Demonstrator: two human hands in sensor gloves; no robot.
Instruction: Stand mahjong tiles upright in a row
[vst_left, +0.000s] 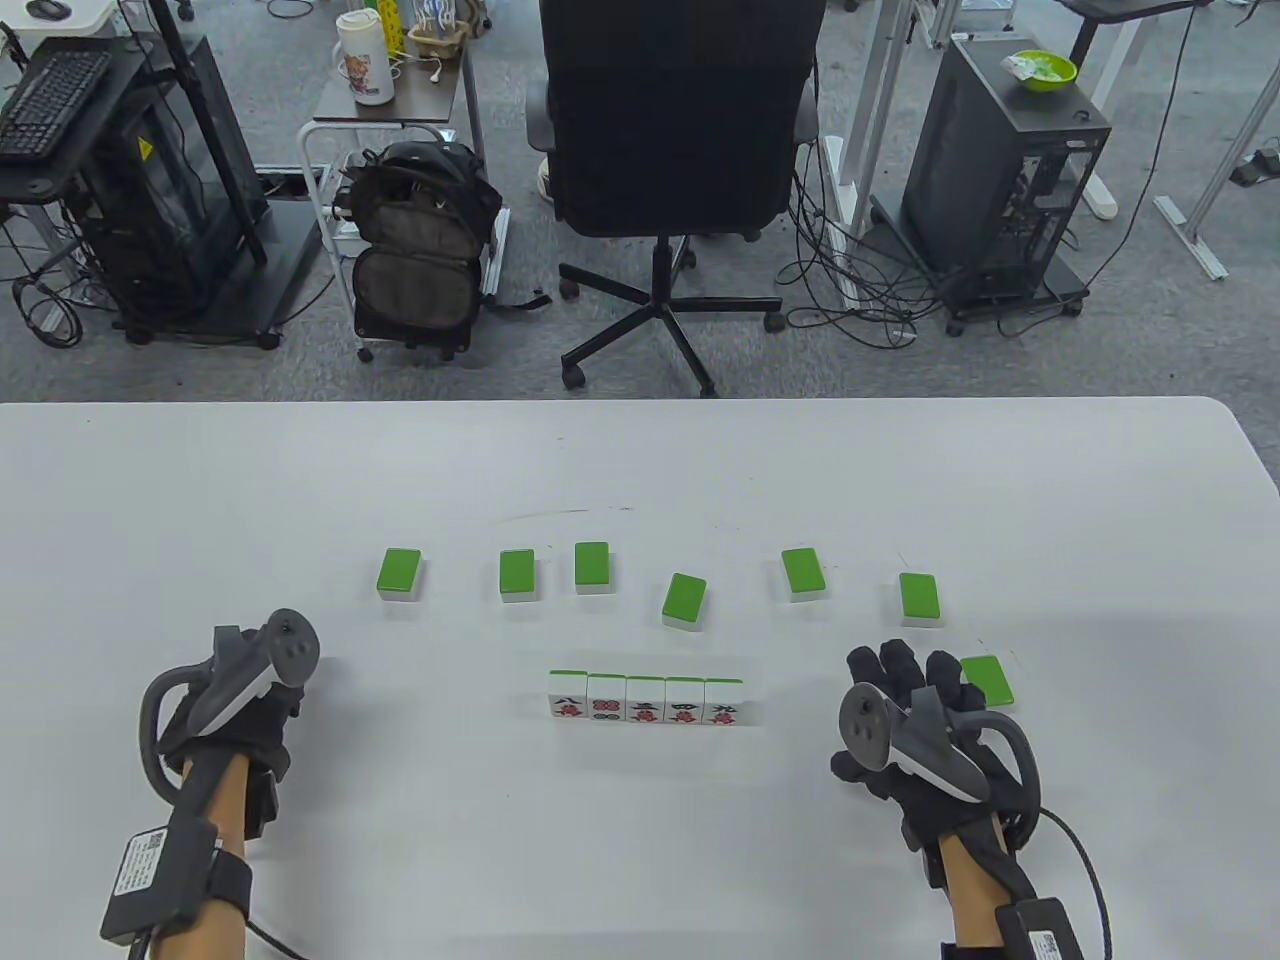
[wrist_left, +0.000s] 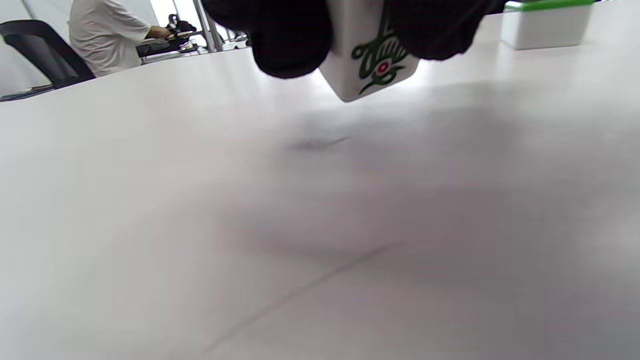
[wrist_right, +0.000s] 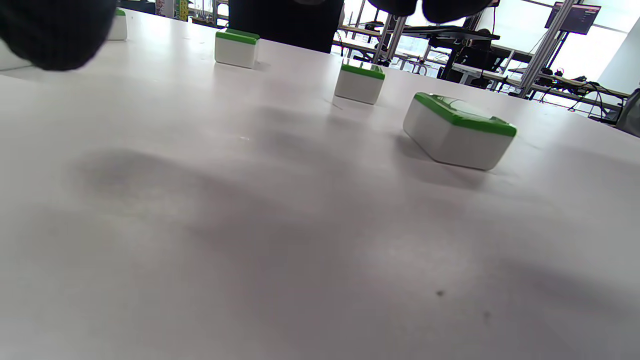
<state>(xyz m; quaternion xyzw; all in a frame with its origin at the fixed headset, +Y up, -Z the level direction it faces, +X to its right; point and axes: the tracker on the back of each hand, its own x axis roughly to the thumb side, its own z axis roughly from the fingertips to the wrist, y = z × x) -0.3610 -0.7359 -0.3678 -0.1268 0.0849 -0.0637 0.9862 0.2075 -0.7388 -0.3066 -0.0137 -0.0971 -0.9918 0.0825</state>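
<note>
Five mahjong tiles (vst_left: 645, 697) stand upright in a row at the table's middle, faces toward me. Several green-backed tiles (vst_left: 684, 601) lie face down in a loose line behind them. My left hand (vst_left: 270, 680) is at the left of the table. In the left wrist view its fingers (wrist_left: 295, 40) pinch a white tile (wrist_left: 372, 60) with a green and red bird mark, held just above the table. My right hand (vst_left: 900, 690) is open and empty, fingers spread, just left of a face-down tile (vst_left: 986, 680), which also shows in the right wrist view (wrist_right: 457, 132).
The white table (vst_left: 640, 850) has its far edge behind the tiles and a rounded corner at the right. An office chair (vst_left: 670, 150), a backpack (vst_left: 420, 250) and computer towers stand on the floor beyond. Another face-down tile (wrist_left: 547, 22) shows in the left wrist view.
</note>
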